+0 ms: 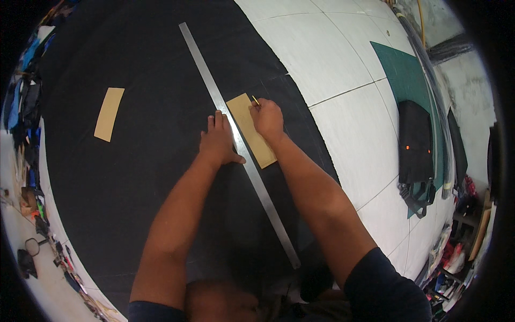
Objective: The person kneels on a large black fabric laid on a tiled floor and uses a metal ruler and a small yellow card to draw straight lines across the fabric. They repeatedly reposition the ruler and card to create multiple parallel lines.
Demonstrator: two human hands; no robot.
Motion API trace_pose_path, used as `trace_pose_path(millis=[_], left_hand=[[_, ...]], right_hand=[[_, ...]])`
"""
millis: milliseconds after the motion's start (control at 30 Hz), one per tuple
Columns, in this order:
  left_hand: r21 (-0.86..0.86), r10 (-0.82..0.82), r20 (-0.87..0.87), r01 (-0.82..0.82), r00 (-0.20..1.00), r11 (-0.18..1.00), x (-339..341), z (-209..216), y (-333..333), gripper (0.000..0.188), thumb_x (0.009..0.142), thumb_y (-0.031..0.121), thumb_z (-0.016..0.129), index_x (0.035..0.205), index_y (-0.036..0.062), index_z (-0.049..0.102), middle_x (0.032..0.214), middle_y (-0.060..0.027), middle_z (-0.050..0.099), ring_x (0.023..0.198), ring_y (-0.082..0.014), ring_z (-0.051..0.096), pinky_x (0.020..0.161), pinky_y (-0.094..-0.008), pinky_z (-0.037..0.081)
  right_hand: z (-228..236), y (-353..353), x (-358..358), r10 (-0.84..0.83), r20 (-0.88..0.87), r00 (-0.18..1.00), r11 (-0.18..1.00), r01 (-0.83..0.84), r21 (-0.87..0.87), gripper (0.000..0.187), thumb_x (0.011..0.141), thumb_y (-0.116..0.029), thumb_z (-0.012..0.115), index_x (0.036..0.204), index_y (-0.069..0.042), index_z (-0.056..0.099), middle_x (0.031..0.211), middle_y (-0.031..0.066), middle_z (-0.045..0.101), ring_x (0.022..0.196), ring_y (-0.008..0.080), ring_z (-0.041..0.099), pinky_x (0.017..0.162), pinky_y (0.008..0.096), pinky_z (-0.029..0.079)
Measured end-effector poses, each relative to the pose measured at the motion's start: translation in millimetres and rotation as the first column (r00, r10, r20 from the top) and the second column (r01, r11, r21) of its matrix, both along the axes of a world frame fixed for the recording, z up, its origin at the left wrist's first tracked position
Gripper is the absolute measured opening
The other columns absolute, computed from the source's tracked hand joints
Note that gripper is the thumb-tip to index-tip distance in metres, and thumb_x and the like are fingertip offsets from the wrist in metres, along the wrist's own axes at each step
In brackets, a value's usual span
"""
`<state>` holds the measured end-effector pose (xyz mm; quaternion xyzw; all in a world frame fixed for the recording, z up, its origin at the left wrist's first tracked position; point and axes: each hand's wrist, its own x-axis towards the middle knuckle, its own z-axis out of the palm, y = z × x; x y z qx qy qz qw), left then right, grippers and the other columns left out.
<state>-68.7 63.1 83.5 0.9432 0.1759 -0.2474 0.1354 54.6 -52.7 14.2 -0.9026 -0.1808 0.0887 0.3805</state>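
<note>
A long metal ruler [206,71] lies slantwise across a spread of black fabric [155,177]. Against it rests my left hand [219,140], fingers stretched out and thumb apart, pressing on the ruler's middle. Right beside the ruler is a tan card rectangle [251,131], flat on the fabric. My right hand [268,121] is closed around a slim yellow pen [256,100] at the card's right edge; the pen's lower part is hidden by my fingers. Faint pale lines show on the fabric to the right of that hand.
Another tan card piece [109,114] lies on the fabric at the left. White floor tiles [343,129] border the fabric on the right. Beyond are a green mat [394,70] and a black bag [414,142] with straps. Assorted clutter [24,102] lines the far left.
</note>
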Motion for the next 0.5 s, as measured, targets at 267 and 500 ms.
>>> trace_pose_path(millis=[267,500], left_hand=[[0.012,-0.010,-0.012,0.010,1.000,1.000,2.5,3.3,-1.1,0.147,0.053,0.049,0.101,0.160,-0.0072,0.018,0.170,-0.0240,0.016,0.157,-0.0432,0.020,0.118,-0.0622,0.038],[-0.011,0.005,-0.025,-0.006,1.000,1.000,3.7,3.6,-1.2,0.146,0.054,0.047,0.102,0.160,-0.0071,0.017,0.171,-0.0231,0.014,0.157,-0.0430,0.019,0.118,-0.0623,0.038]], right_hand=[[4.3,-4.0,-2.4,0.051,-0.035,0.998,0.998,-0.052,-0.036,0.023,0.091,-0.023,0.070,0.099,-0.002,0.075,0.101,0.0243,0.072,0.096,0.0434,0.070,0.086,0.0529,0.055],[5.5,-6.1,-0.6,0.046,-0.050,0.998,0.998,-0.048,-0.041,0.024,0.091,-0.024,0.071,0.103,-0.004,0.075,0.101,0.0227,0.070,0.098,0.0422,0.069,0.087,0.0520,0.055]])
